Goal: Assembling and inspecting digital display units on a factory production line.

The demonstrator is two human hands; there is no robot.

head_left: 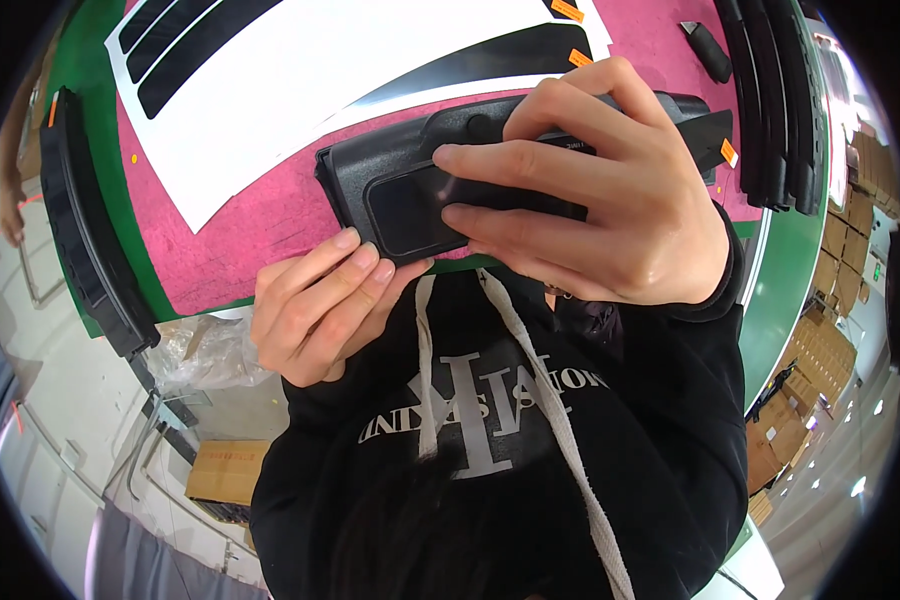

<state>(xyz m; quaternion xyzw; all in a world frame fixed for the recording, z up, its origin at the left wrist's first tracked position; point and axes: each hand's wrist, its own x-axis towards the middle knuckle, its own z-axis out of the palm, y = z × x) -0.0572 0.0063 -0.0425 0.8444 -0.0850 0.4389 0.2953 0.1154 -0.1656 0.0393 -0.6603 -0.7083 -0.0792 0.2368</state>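
Observation:
A long black plastic trim piece (pixel 400 143) lies before me near the front edge of the table. Along its face runs a glossy dark strip (pixel 410 215) with rounded corners. The strip's right end (pixel 705 138) stands off the piece and carries a small orange tab. At the near left corner, my left hand (pixel 320 305) is closed, its fingertips gripping the edge of the piece. My right hand (pixel 610 190) reaches across the piece with bent fingers, two fingertips pressing on the glossy strip. The palm hides much of the piece's right half.
Behind the piece lies a white backing sheet (pixel 260 110) with black curved strips and orange tabs, on a pink mat (pixel 200 270). A black utility knife (pixel 707 52) rests far right. Curved black trim pieces stand at the left (pixel 85 225) and right (pixel 770 110). A person's hand (pixel 10 215) shows far left.

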